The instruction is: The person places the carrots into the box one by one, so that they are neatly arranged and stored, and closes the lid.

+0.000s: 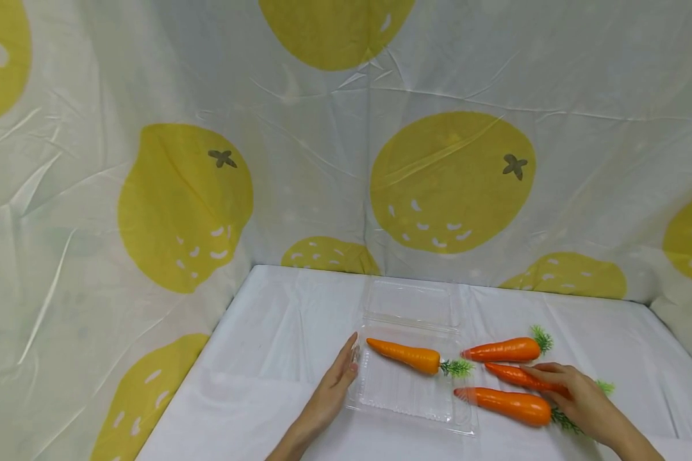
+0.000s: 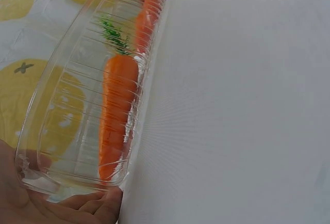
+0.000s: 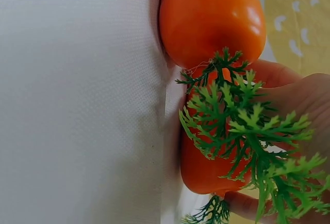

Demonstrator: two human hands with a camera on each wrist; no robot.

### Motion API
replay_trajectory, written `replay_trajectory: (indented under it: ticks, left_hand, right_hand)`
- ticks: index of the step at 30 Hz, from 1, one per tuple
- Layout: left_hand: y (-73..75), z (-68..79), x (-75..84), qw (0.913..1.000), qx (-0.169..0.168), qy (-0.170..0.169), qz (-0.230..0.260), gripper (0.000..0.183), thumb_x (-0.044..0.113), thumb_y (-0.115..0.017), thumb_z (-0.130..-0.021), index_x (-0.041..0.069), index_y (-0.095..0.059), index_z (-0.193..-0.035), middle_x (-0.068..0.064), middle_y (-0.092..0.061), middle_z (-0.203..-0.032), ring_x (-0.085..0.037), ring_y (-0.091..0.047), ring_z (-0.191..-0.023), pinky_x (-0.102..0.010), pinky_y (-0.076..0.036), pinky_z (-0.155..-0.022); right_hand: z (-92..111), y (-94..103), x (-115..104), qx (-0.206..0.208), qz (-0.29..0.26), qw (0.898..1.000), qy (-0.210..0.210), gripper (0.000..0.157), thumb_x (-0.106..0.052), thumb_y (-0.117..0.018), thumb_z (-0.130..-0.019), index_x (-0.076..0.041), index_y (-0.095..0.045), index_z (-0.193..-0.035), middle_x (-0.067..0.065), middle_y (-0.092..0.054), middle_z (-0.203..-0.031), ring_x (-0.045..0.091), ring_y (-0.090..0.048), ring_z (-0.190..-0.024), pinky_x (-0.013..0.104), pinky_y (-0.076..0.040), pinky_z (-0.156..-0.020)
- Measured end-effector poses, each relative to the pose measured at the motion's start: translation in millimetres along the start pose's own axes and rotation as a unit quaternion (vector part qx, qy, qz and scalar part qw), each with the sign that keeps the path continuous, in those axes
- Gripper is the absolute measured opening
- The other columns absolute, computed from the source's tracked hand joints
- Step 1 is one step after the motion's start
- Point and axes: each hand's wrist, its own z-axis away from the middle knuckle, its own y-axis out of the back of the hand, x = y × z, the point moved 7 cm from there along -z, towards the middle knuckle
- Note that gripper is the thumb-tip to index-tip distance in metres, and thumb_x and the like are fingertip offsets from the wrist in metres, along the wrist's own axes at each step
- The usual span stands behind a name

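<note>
A clear plastic clamshell container (image 1: 403, 402) lies with its lid (image 1: 411, 302) folded back. Inside it is one orange carrot (image 1: 405, 356) with a green leafy top, also seen through the ribbed wall in the left wrist view. My left hand (image 1: 330, 392) holds the container's left side, fingers and thumb around the corner. To the right, my right hand (image 1: 587, 400) grips a redder carrot (image 1: 513, 376) from above near its thick end. This carrot (image 3: 206, 164) is partly covered by green leaves in the right wrist view.
Two more carrots lie on either side of the gripped one: a farther carrot (image 1: 506, 350) and a nearer carrot (image 1: 513, 406). Their tips overlap the container's right edge. A white cloth (image 1: 236, 397) covers the table, and a lemon-printed curtain (image 1: 311, 160) stands behind and at the left.
</note>
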Motion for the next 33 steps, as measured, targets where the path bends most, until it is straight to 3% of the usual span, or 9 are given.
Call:
replay_trajectory:
  ticks: [15,33]
  left_hand:
    - [-1.0,2.4,1.5,0.9997,-0.019,-0.001,0.012,0.063,0.018,-0.037,-0.113,0.021,-0.007,-0.168,-0.010,0.000,-0.176,-0.039,-0.004,-0.161,-0.056,-0.012,-0.129]
    - [-0.5,1.8,5.3,0.9998,-0.020,-0.001,0.008,0.065,0.014,-0.039,-0.112,0.023,-0.007,-0.168,-0.009,0.002,-0.176,-0.040,-0.002,-0.161,-0.059,-0.010,-0.129]
  right_hand:
    - [3.2,-1.4,-2.2,0.009,0.000,1.000,0.010,0.048,0.002,-0.080,-0.082,-0.010,-0.074,-0.128,0.015,-0.074,-0.119,0.041,-0.070,-0.105,0.054,-0.062,-0.082]
    - [0.2,-1.6,-2.0,-0.010,-0.015,0.999,-0.027,0.046,-0.003,-0.077,-0.088,-0.005,-0.069,-0.133,0.018,-0.072,-0.126,0.042,-0.069,-0.112,0.058,-0.060,-0.086]
